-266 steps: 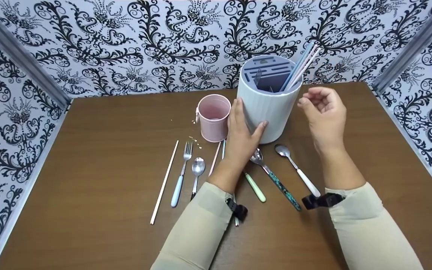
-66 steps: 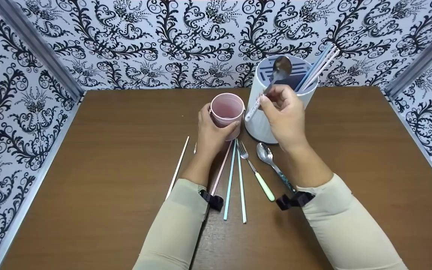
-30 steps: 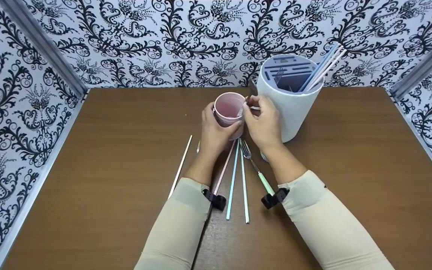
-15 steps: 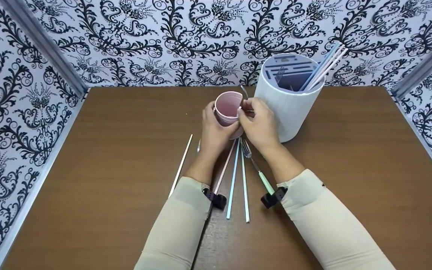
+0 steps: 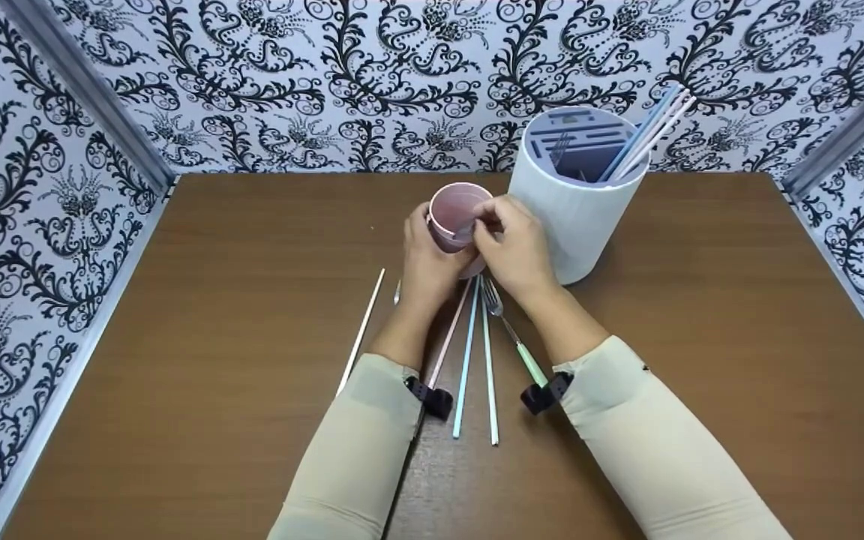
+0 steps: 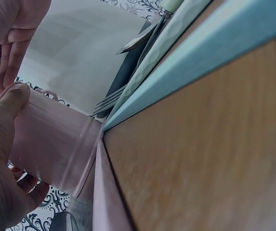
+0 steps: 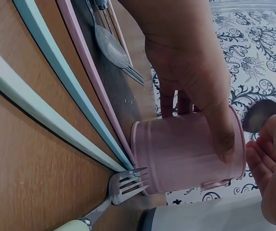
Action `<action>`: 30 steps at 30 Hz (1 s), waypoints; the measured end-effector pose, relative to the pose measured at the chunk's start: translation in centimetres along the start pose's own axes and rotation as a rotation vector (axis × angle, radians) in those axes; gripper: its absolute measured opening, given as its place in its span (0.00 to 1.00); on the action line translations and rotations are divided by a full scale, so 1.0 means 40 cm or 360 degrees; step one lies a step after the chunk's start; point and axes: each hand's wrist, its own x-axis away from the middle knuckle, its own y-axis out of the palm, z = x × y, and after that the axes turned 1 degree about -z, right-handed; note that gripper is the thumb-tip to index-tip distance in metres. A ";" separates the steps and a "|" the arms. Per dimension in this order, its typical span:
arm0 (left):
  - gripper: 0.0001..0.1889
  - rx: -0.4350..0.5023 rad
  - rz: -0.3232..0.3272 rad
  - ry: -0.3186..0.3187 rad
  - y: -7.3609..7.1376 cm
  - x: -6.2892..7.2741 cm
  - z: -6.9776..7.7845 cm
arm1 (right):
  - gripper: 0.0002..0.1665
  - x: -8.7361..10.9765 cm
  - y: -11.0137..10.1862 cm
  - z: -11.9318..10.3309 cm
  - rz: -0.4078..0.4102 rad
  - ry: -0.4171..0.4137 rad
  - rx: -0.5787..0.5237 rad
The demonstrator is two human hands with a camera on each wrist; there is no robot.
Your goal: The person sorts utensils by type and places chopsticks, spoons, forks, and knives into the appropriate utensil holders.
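My left hand (image 5: 432, 259) grips a pink metal cup (image 7: 190, 149) around its side, thumb toward the front. At the cup's mouth, my right hand (image 5: 518, 244) pinches a spoon, whose dark bowl (image 7: 260, 115) shows beside the fingertips in the right wrist view. Part of its pale handle (image 5: 464, 234) seems to show inside the rim in the head view. In front of the cup lie a pink chopstick (image 5: 448, 337), a blue chopstick (image 5: 466, 360), a pale green chopstick (image 5: 490, 375) and a fork (image 5: 529, 364) with a light green handle.
A tall white utensil holder (image 5: 574, 217) stands just right of my right hand, with chopsticks (image 5: 649, 139) leaning in its slotted top. A white chopstick (image 5: 362, 330) lies left. Another spoon (image 7: 111, 45) is on the table (image 5: 214, 337), partly behind my left arm.
Earlier the right hand was raised with the spoon before the white holder. It has moved left to the cup's mouth and turned the spoon. The left hand has come from the holder to the cup.
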 end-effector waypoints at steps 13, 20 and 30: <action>0.48 0.0013 -0.0011 -0.0009 0.000 -0.002 -0.001 | 0.07 0.006 -0.006 -0.003 -0.0033 -0.0025 0.0037; 0.48 0.0024 -0.0009 -0.0002 -0.001 -0.001 -0.002 | 0.07 0.019 -0.015 -0.005 -0.0046 -0.0027 0.0025; 0.51 -0.0004 -0.0005 0.0002 0.000 -0.001 -0.004 | 0.08 0.046 -0.039 -0.008 -0.0047 0.0016 -0.0072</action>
